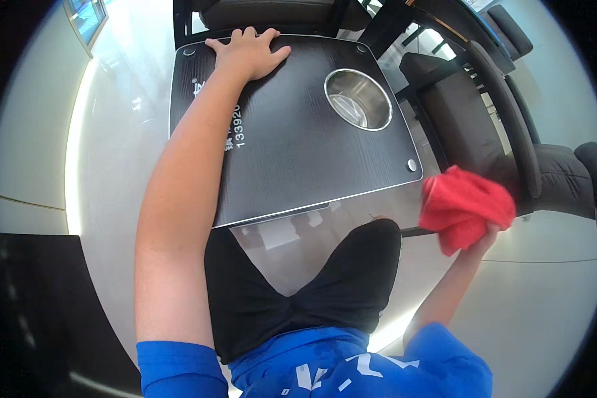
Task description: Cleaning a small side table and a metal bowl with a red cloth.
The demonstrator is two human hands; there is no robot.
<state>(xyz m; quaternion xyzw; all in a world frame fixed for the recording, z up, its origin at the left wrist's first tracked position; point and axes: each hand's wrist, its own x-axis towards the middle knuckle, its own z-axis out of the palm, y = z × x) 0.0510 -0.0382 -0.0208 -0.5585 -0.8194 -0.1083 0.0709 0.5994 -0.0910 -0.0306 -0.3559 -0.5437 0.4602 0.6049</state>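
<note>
My left hand (251, 53) rests palm down with spread fingers on the far edge of a black wood-grain tabletop (288, 149). Nothing is held in it. Off the table's right near corner, my right hand (482, 239) grips a crumpled red cloth (467, 206), which covers most of the fingers. A round stainless steel cup insert (358, 99) is set into the right part of the tabletop, and its inside shows bare shiny metal. White printed writing on the board is partly hidden under my left forearm.
Dark padded chairs (457, 114) stand close along the right side. Another dark seat (268, 14) is just beyond the far edge. Round metal caps (411, 165) sit at the tabletop's corners. A pale wall (40, 124) with a light strip runs along the left, above a black surface (54, 308).
</note>
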